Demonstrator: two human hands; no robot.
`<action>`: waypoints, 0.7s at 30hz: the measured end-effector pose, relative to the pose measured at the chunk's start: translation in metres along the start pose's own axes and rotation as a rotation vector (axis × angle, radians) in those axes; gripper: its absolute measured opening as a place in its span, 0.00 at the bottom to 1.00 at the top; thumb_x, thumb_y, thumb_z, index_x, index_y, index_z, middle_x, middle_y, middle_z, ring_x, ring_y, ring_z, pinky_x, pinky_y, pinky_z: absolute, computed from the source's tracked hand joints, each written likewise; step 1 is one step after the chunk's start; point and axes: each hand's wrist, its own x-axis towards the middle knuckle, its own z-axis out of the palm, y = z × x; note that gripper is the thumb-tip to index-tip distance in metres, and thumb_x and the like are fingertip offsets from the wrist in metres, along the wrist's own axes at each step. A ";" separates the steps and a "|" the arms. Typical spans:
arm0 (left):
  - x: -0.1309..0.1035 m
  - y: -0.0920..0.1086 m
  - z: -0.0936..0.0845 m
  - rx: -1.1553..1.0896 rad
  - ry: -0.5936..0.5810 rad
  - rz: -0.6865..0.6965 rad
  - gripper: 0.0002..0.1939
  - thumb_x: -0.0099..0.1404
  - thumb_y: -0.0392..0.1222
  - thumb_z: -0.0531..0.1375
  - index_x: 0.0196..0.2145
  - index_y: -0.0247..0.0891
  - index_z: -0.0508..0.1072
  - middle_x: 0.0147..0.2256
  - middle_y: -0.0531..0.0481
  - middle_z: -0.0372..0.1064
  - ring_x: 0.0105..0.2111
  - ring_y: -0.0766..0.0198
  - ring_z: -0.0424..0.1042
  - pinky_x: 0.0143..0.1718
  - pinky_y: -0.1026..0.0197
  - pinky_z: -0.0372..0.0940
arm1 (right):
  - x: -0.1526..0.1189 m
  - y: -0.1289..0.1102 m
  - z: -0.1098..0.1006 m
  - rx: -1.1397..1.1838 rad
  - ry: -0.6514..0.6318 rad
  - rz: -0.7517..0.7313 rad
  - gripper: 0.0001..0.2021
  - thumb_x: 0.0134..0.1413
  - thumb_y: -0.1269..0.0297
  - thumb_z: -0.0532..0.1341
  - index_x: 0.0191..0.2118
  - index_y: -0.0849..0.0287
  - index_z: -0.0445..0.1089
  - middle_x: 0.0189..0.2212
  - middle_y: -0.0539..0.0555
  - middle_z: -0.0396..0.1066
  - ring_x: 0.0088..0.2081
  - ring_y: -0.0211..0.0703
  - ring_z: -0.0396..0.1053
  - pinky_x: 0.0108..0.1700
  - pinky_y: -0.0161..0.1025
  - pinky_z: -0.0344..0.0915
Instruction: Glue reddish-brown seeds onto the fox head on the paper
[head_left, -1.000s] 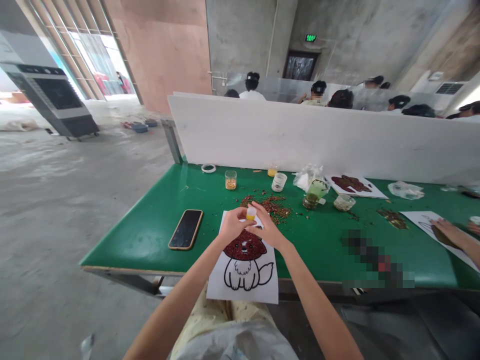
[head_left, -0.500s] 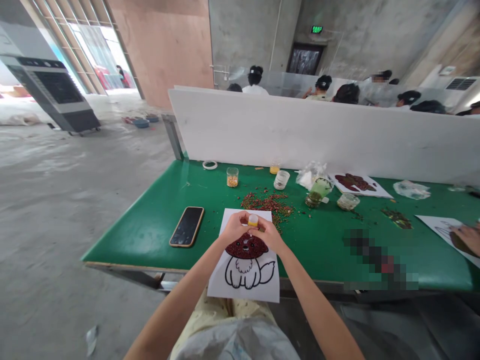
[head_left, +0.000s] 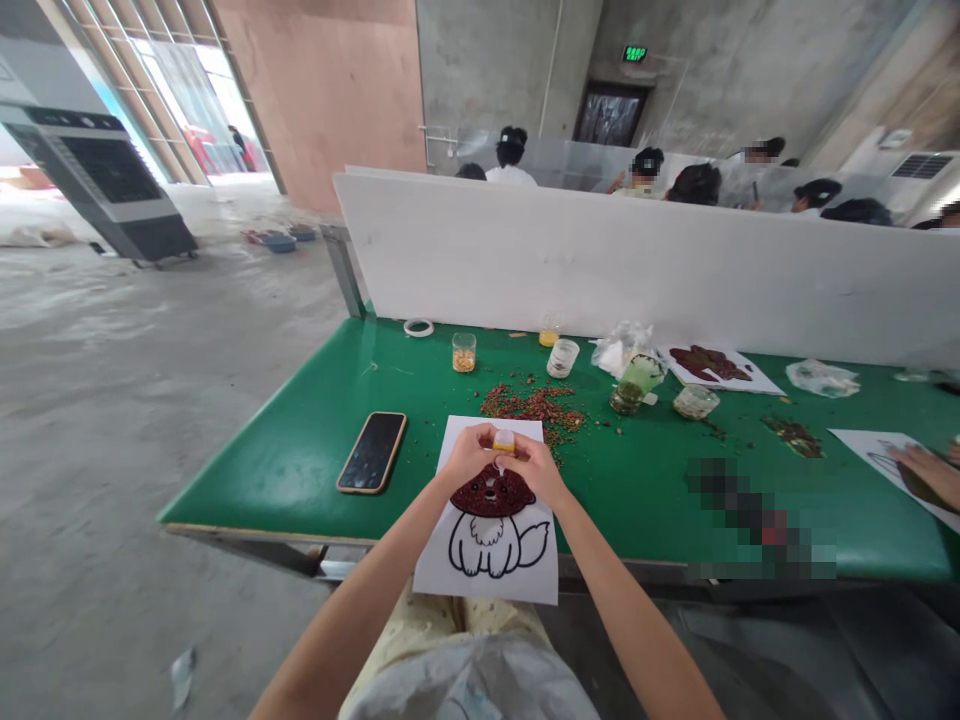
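Note:
Both my hands are closed around a small white-and-yellow glue bottle (head_left: 504, 441), its nozzle pointing down over the paper. My left hand (head_left: 470, 456) grips it from the left and my right hand (head_left: 537, 469) from the right. Beneath them is a white sheet (head_left: 435, 575) with a line drawing of a fox-like animal, hanging past the table's front edge. Its head (head_left: 491, 497) is covered in dark red grains; the body and tail are bare outline. My hands hide the top of the head. Just behind the sheet lies a loose pile of red and brown beans or grains (head_left: 536, 405).
A phone (head_left: 373, 452) lies left of the sheet on the green table (head_left: 262, 450). Behind stand a cup of yellow kernels (head_left: 463, 353), a clear cup (head_left: 562, 358), a tilted green jar (head_left: 637, 384) and a tape roll (head_left: 418, 328). Another person's hand (head_left: 930, 475) rests on paper at right.
The bottle has tipped slightly within my fingers. My hands stay over the animal's head, and the other person's hand at right has shifted left a little.

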 end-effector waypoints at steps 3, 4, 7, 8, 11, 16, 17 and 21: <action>0.002 0.000 0.001 -0.018 0.012 0.003 0.07 0.44 0.34 0.63 0.23 0.34 0.68 0.22 0.55 0.67 0.24 0.70 0.66 0.29 0.66 0.62 | 0.001 -0.002 0.000 0.036 0.024 0.010 0.15 0.43 0.64 0.65 0.41 0.58 0.72 0.37 0.51 0.74 0.39 0.46 0.69 0.44 0.41 0.64; 0.003 0.000 0.002 -0.022 0.017 0.003 0.07 0.43 0.34 0.63 0.22 0.34 0.68 0.22 0.55 0.67 0.24 0.70 0.66 0.28 0.66 0.62 | 0.001 -0.003 0.000 0.043 0.036 0.012 0.15 0.43 0.64 0.65 0.41 0.58 0.73 0.37 0.51 0.74 0.39 0.46 0.69 0.43 0.40 0.64; 0.004 0.000 0.004 -0.030 0.028 0.000 0.06 0.43 0.33 0.62 0.22 0.34 0.68 0.21 0.56 0.67 0.23 0.70 0.65 0.27 0.67 0.61 | 0.002 -0.005 0.000 0.048 0.070 0.012 0.14 0.41 0.64 0.65 0.39 0.58 0.73 0.35 0.51 0.74 0.38 0.46 0.70 0.43 0.41 0.64; 0.004 0.000 0.004 -0.032 0.030 -0.001 0.06 0.42 0.32 0.62 0.22 0.33 0.68 0.21 0.56 0.67 0.22 0.70 0.65 0.26 0.67 0.61 | 0.002 -0.004 0.001 0.045 0.074 0.012 0.14 0.41 0.63 0.65 0.39 0.59 0.73 0.35 0.51 0.74 0.38 0.46 0.70 0.43 0.41 0.64; 0.003 -0.001 0.003 -0.036 0.034 -0.005 0.05 0.42 0.32 0.61 0.21 0.33 0.69 0.21 0.56 0.67 0.22 0.71 0.65 0.26 0.67 0.61 | 0.001 -0.002 0.002 0.045 0.084 0.018 0.14 0.41 0.63 0.66 0.38 0.58 0.74 0.34 0.50 0.75 0.37 0.46 0.70 0.43 0.41 0.64; 0.001 -0.005 0.002 -0.038 0.039 -0.011 0.05 0.42 0.31 0.60 0.22 0.33 0.69 0.21 0.56 0.67 0.22 0.71 0.64 0.26 0.68 0.60 | 0.000 0.001 0.006 0.055 0.098 0.023 0.14 0.41 0.61 0.66 0.37 0.58 0.74 0.33 0.50 0.75 0.37 0.46 0.70 0.42 0.41 0.65; 0.001 -0.006 0.001 -0.037 0.040 -0.012 0.04 0.42 0.31 0.60 0.21 0.33 0.69 0.21 0.56 0.67 0.22 0.71 0.64 0.26 0.68 0.60 | 0.000 0.001 0.006 0.058 0.105 0.026 0.14 0.41 0.61 0.66 0.37 0.58 0.74 0.33 0.50 0.75 0.37 0.47 0.70 0.43 0.41 0.65; 0.002 -0.007 0.002 -0.031 0.038 -0.012 0.04 0.42 0.31 0.59 0.21 0.33 0.69 0.20 0.56 0.66 0.22 0.71 0.63 0.25 0.68 0.59 | -0.001 0.001 0.007 0.082 0.141 0.043 0.15 0.38 0.61 0.67 0.37 0.58 0.75 0.33 0.49 0.75 0.36 0.47 0.71 0.43 0.42 0.65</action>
